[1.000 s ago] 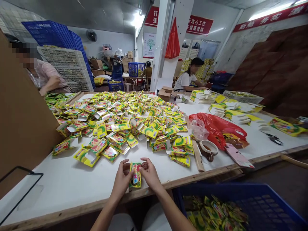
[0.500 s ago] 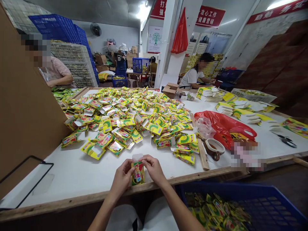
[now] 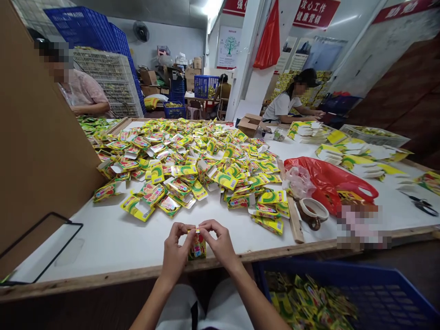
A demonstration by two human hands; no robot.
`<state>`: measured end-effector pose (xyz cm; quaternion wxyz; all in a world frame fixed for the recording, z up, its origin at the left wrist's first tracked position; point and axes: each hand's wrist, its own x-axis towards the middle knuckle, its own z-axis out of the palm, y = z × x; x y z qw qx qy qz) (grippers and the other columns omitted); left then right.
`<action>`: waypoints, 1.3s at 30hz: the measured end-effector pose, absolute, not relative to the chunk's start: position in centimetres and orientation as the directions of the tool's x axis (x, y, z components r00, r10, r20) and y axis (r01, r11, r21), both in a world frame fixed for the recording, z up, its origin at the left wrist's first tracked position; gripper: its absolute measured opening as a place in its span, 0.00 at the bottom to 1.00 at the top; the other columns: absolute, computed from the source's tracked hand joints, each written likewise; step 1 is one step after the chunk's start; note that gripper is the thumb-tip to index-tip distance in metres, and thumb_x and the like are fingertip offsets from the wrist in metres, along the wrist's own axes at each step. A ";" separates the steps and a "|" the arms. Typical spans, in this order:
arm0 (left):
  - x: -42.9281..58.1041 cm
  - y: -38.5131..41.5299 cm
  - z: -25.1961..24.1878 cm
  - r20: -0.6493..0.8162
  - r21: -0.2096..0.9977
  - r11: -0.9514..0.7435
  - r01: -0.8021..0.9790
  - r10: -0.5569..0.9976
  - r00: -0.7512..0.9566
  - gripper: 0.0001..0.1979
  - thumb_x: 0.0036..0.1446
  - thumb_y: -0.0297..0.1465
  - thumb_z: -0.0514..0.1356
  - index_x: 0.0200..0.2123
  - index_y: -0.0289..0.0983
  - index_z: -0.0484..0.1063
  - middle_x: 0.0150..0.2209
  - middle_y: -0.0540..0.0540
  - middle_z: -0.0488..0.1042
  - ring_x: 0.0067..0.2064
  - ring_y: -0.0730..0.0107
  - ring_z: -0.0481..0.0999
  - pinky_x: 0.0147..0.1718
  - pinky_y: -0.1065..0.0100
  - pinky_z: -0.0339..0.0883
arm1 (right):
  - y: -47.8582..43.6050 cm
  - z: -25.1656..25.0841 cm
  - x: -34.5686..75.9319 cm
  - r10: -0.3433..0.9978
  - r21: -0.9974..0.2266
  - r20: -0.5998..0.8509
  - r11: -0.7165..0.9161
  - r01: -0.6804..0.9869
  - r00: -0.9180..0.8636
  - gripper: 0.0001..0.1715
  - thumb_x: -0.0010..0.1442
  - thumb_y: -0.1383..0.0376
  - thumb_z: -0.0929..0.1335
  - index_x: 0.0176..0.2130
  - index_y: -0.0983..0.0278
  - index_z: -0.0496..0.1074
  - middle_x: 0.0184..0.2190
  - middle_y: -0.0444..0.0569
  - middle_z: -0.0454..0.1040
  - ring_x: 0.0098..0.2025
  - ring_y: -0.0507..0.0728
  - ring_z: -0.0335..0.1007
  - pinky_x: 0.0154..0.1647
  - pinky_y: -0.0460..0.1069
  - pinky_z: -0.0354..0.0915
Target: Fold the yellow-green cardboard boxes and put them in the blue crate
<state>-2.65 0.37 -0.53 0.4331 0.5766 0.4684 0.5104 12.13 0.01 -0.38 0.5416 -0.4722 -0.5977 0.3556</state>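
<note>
A small yellow-green printed box (image 3: 197,248) stands upright near the table's front edge, between my two hands. My left hand (image 3: 178,244) grips its left side, thumb against the front and fingers at the top. At the top right, my right hand (image 3: 216,238) presses the flap edge with thumb and fingertips. Fingers of both hands hide much of the box top. Beyond them lies a large heap of similar small boxes (image 3: 185,170), several with white flaps standing open.
Right of the heap are a wooden strip (image 3: 296,221), a mug (image 3: 314,209) and a red plastic bag (image 3: 330,183). Scissors (image 3: 420,204) lie farther right. Below the table edge sits a blue crate (image 3: 385,284) with packets. A cardboard panel (image 3: 41,137) stands left. Two people work across the table.
The white top flap that stood up on the box is now folded down under my fingers. The view has shifted slightly left.
</note>
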 end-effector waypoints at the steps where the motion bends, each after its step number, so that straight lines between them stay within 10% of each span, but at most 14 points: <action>1: -2.6 0.4 -0.5 0.180 0.977 -0.183 0.109 0.983 0.038 0.07 0.56 0.34 0.58 0.33 0.39 0.62 0.36 0.47 0.75 0.41 0.67 0.75 0.41 0.65 0.69 | 0.0 -0.4 12.0 0.949 -0.935 0.312 0.300 0.190 0.038 0.06 0.58 0.66 0.67 0.33 0.64 0.75 0.34 0.48 0.76 0.37 0.55 0.71 0.40 0.49 0.66; 17: -2.8 2.9 0.5 0.123 0.950 -0.164 0.267 0.979 0.161 0.12 0.56 0.39 0.57 0.30 0.36 0.73 0.29 0.47 0.75 0.32 0.66 0.73 0.32 0.69 0.67 | 1.8 0.0 12.1 0.980 -0.951 0.190 0.170 0.259 0.054 0.09 0.57 0.63 0.67 0.31 0.65 0.75 0.27 0.46 0.75 0.27 0.52 0.67 0.30 0.46 0.64; 29: -3.6 1.6 -0.8 0.179 0.937 -0.221 0.271 0.968 0.174 0.11 0.58 0.36 0.55 0.41 0.38 0.72 0.40 0.44 0.74 0.42 0.64 0.74 0.43 0.64 0.67 | -1.1 0.0 13.5 0.972 -0.965 0.195 0.166 0.203 0.134 0.10 0.59 0.60 0.65 0.34 0.64 0.73 0.31 0.48 0.76 0.35 0.56 0.72 0.38 0.48 0.66; 34: -8.1 6.3 -0.4 0.354 0.723 -0.279 0.632 0.935 0.007 0.17 0.57 0.37 0.55 0.47 0.36 0.67 0.46 0.40 0.70 0.48 0.57 0.69 0.47 0.58 0.64 | -6.9 3.5 25.4 0.851 -0.838 0.204 -0.104 0.535 0.485 0.19 0.57 0.51 0.64 0.36 0.62 0.73 0.36 0.51 0.76 0.37 0.60 0.71 0.36 0.50 0.66; 39: -12.0 12.1 0.1 0.367 0.391 0.005 0.920 0.916 -0.161 0.35 0.51 0.37 0.59 0.59 0.28 0.52 0.55 0.29 0.63 0.58 0.43 0.59 0.55 0.46 0.47 | -11.1 4.3 32.6 0.746 -0.650 0.313 -0.283 0.705 0.588 0.23 0.49 0.46 0.65 0.34 0.60 0.75 0.41 0.53 0.76 0.44 0.65 0.70 0.35 0.53 0.66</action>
